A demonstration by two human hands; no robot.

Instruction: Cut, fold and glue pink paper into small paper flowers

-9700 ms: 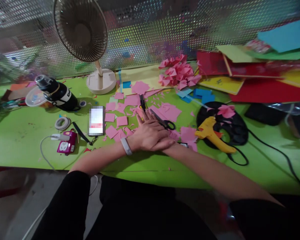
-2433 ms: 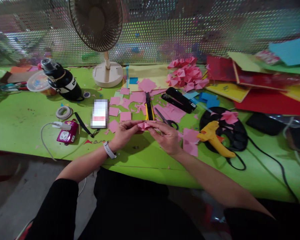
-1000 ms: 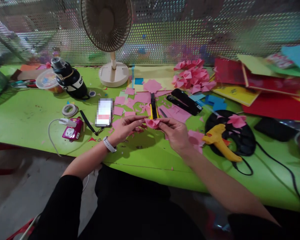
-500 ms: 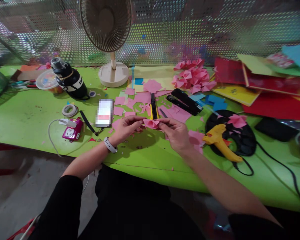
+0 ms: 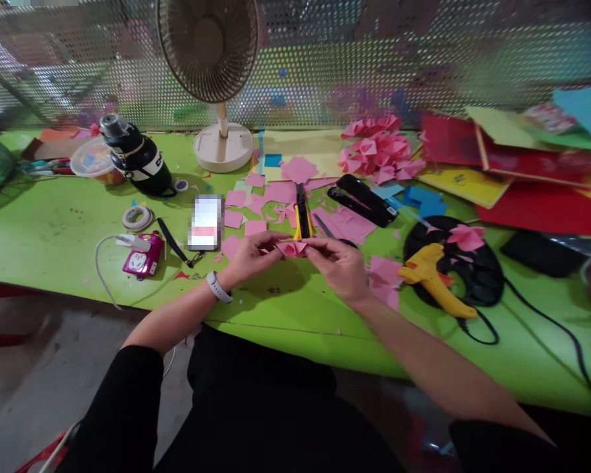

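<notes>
A person's left hand and right hand pinch opposite ends of a small folded pink paper piece, just above the near side of a smooth green worktop. Light, even fingertip pressure should suit it; squeezing would likely flatten its pointed folds. Beyond, I see flat pink paper squares, a long black stapler and a heap of crisp, angular pink paper flowers.

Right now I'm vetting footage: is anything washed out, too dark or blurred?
Head view: the bright rectangular phone screen is pixelated near-white; the black fabric-covered lap loses detail; the silvery perforated metal panel blurs at upper right; the folded pink paper looks clearer.
</notes>
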